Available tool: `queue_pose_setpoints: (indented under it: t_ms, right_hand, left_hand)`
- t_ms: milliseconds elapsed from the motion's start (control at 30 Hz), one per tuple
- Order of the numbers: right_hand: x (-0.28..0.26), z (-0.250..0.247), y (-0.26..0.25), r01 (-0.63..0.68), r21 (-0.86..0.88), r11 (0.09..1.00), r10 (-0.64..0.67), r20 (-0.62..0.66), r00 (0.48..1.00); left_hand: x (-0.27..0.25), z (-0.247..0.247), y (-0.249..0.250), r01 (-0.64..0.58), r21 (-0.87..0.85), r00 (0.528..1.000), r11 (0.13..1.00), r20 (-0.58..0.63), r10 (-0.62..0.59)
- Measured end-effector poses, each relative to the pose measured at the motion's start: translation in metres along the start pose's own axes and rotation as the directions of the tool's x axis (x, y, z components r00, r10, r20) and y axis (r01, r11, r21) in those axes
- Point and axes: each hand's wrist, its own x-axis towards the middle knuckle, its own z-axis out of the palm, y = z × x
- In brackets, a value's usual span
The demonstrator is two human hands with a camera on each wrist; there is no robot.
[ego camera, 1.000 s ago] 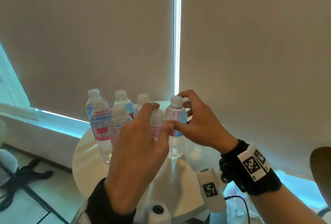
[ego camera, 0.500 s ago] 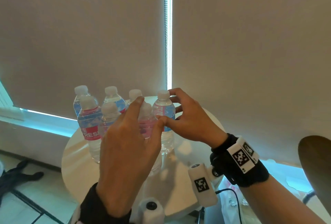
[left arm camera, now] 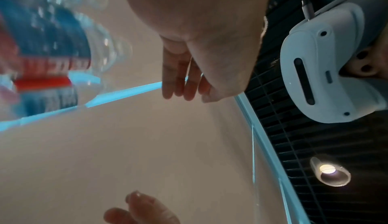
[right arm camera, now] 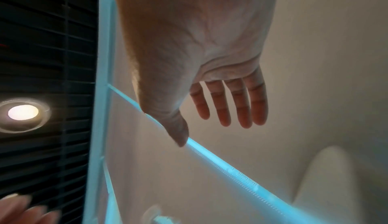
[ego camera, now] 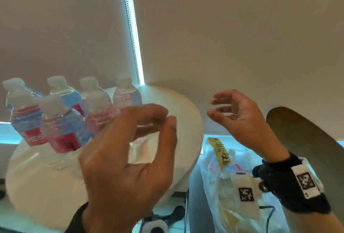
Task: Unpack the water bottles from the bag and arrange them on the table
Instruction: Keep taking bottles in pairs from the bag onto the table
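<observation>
Beige roller blinds [ego camera: 223,37] hung across the whole window behind the spot where I worked, with a thin bright gap [ego camera: 133,33] between two of them.

Nearest to me, my left hand [ego camera: 128,160] hovered above the round white table [ego camera: 37,186], its back toward me, fingers loosely curved and the thumb apart from them; it held nothing. Through the gap between thumb and fingers I could see the clear bottom part of a bottle, though not well enough to tell which one. My right hand [ego camera: 242,121] floated off to the right, past the table's edge, fingers spread and relaxed, also holding nothing. A black strap with white marker tags [ego camera: 290,186] wrapped that wrist. From the right wrist view, my fingers [right arm camera: 231,103] looked almost straight.

Below my right hand, just beside the table, stood the clear plastic bag [ego camera: 219,186] with a yellow label strip [ego camera: 221,152]; blurred shapes showed inside, too unclear to name.

Farther out, the water bottles [ego camera: 63,117] stood upright in a tight cluster on the table's left and back part, white-capped, with red and blue labels. Neither hand touched them. A dark rounded chair back [ego camera: 307,149] rose at the right.
</observation>
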Motion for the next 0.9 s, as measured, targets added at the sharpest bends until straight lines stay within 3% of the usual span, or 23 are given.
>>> queue_pose_setpoints:
  t_ms: [100,167,200,300,467,533,667,800,900]
  right_hand:
    - [-0.024,-0.030,0.053,-0.129,-0.108,0.986,0.120,-0.085,0.989]
    - [-0.042,-0.043,0.091,-0.241,-0.157,0.958,0.222,-0.130,0.966]
    - [-0.053,-0.047,0.108,-0.297,-0.182,0.937,0.274,-0.140,0.951]
    - [-0.085,-0.056,0.158,-0.428,-0.235,0.872,0.402,-0.153,0.903]
    - [-0.127,-0.055,0.233,-0.617,-0.284,0.734,0.595,-0.169,0.786]
    - [-0.136,-0.051,0.255,-0.670,-0.245,0.701,0.644,-0.189,0.742]
    - [-0.137,-0.039,0.286,-0.719,-0.143,0.681,0.679,-0.245,0.692]
    - [-0.127,-0.030,0.298,-0.689,-0.011,0.724,0.633,-0.385,0.672]
    - [-0.122,-0.025,0.305,-0.665,-0.021,0.747,0.574,-0.484,0.660]
  left_hand:
    - [-0.027,0.044,0.006,-0.035,-0.098,0.979,0.995,0.195,0.054]
    - [-0.054,0.078,0.003,0.094,-0.188,0.933,0.978,0.359,-0.020]
    - [-0.070,0.096,0.000,0.198,-0.196,0.884,0.961,0.459,-0.088]
    - [-0.121,0.151,-0.019,0.430,-0.079,0.659,0.899,0.708,-0.253]
    - [-0.193,0.224,-0.050,0.569,0.180,0.315,0.803,0.854,-0.415]
    - [-0.213,0.249,-0.059,0.570,0.238,0.246,0.787,0.864,-0.439]
    - [-0.222,0.292,-0.075,0.598,0.237,0.220,0.766,0.870,-0.441]
    - [-0.216,0.330,-0.088,0.616,0.291,0.245,0.732,0.812,-0.529]
    - [-0.217,0.348,-0.093,0.638,0.291,0.253,0.713,0.795,-0.551]
